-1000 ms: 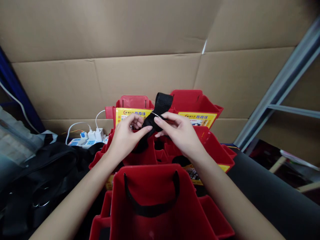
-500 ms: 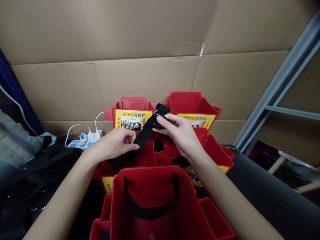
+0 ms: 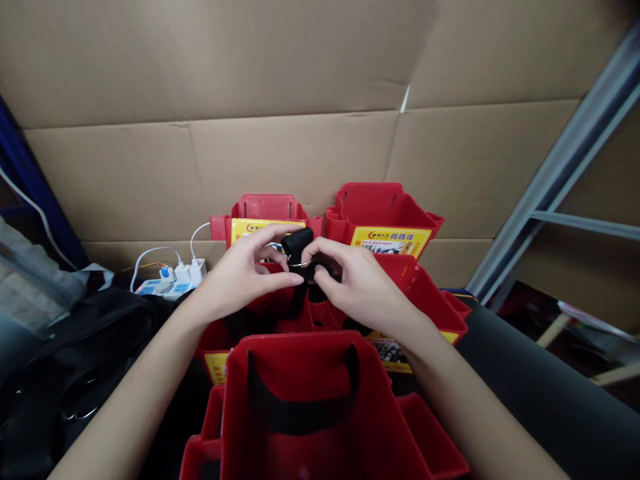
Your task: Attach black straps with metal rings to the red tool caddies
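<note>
Both my hands meet above the red bins and pinch a black webbing strap (image 3: 298, 244) that carries a small metal ring. My left hand (image 3: 240, 277) grips it from the left with closed fingers. My right hand (image 3: 356, 283) grips it from the right, fingers curled. The strap's tail hangs down between the hands into the middle red bin (image 3: 430, 297). Nearest to me stands a red bin (image 3: 300, 380) with a black strap loop lying against its inner wall.
Two more red bins (image 3: 385, 207) with yellow labels stand at the back against a cardboard wall (image 3: 300, 133). A white power strip (image 3: 173, 280) with plugs lies at the left, beside a pile of black straps (image 3: 75, 360). A grey metal rack post (image 3: 560, 173) rises at the right.
My left hand has come up from the strap's lower part to join the right at the ring. The strap's upright end has been folded down and now sits bunched between both hands.
</note>
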{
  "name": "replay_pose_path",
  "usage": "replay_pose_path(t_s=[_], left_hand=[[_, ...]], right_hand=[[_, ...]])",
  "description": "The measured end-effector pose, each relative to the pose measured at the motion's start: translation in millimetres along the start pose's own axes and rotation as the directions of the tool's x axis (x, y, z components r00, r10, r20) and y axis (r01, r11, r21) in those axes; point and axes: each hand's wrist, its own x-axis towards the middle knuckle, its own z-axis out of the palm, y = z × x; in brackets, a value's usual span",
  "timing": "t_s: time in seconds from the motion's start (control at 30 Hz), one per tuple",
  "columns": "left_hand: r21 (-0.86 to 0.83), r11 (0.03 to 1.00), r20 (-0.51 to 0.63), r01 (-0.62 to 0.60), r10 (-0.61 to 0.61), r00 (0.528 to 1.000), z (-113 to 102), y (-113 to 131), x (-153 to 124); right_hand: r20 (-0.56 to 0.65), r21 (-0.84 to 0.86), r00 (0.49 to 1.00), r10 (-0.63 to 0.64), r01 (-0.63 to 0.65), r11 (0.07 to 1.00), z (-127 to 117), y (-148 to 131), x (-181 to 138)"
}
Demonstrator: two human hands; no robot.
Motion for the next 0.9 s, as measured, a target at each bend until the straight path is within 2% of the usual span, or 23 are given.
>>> replay_pose_path(t_s=[0.13, 0.23, 0.33, 0.43, 0.5, 0.6, 0.7, 0.8, 0.9], left_hand=[[0.031, 0.999, -0.043, -0.037, 0.038, 0.998, 0.3, 1.2, 0.2], [0.055, 0.996, -0.002, -0.068, 0.068, 0.998, 0.2, 1.0, -0.6], [0.184, 0.979, 0.000, -0.091, 0.093, 0.996, -1.0, 0.5, -1.6], [0.319, 0.947, -0.016, -0.041, 0.048, 0.999, -3.3, 0.2, -1.6], [0.299, 0.954, 0.014, -0.033, 0.030, 0.999, -5.4, 0.1, -0.6], [0.207, 0.975, 0.054, -0.079, 0.069, 0.996, -9.7, -0.6, 1.3], [0.151, 0.985, 0.011, -0.079, 0.078, 0.997, -15.5, -2.9, 2.2], [0.098, 0.995, -0.045, 0.007, -0.002, 0.999, -21.1, -6.6, 1.5], [0.051, 0.998, -0.081, 0.037, -0.033, 0.996, -23.7, -8.6, 0.4]], right_hand=[[0.001, -0.011, 0.997, -0.076, 0.076, 0.997, -1.6, 1.0, -1.2], [-0.005, 0.029, 0.993, -0.116, 0.116, 0.993, 0.5, 2.7, -1.0], [-0.047, 0.067, 0.991, -0.121, 0.124, 0.990, 3.4, 4.7, -0.3], [-0.088, 0.099, 0.993, -0.079, 0.088, 0.991, 4.6, 7.3, 0.1], [-0.088, 0.131, 0.994, -0.057, 0.068, 0.989, 4.0, 9.3, 0.2], [-0.060, 0.215, 0.996, -0.060, 0.072, 0.974, 0.8, 12.3, 1.0], [-0.061, 0.271, 0.997, -0.039, 0.054, 0.961, -6.6, 15.4, 2.7], [-0.080, 0.295, 0.997, 0.010, 0.014, 0.955, -18.6, 18.1, 3.5], [0.056, 0.307, 0.998, 0.024, -0.041, 0.951, -30.1, 19.5, 1.9]])
